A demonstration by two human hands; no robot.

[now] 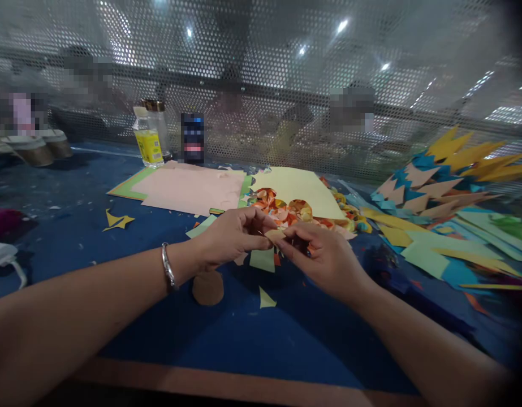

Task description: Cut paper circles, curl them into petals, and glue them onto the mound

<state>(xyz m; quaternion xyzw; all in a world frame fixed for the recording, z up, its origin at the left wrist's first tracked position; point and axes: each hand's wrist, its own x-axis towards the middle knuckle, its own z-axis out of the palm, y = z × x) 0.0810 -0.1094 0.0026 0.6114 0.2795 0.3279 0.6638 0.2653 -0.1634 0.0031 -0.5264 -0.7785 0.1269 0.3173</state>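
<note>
Between the fingertips of both hands is a small tan piece of paper (pixel 276 234). My left hand (pixel 231 237), with a silver bangle (pixel 168 265) at the wrist, pinches its left side. Its right side is pinched by my right hand (pixel 322 251). Below my left wrist a rounded brown paper piece (pixel 208 288) lies on the blue table. A pale yellow-green scrap (pixel 267 298) rests to its right. Just beyond the hands sits a pile of curled orange and red paper pieces (pixel 301 210). Part of a light green strip (pixel 263 260) shows under the fingers.
Pink sheets (pixel 193 186) and a pale yellow sheet (pixel 305 183) lie further back. Behind them stand a yellow-labelled bottle (pixel 149 141) and a phone (pixel 193 137). At right are pointed folded papers (pixel 439 181) and coloured offcuts (pixel 426 254). A perforated metal screen (pixel 261 73) closes the back.
</note>
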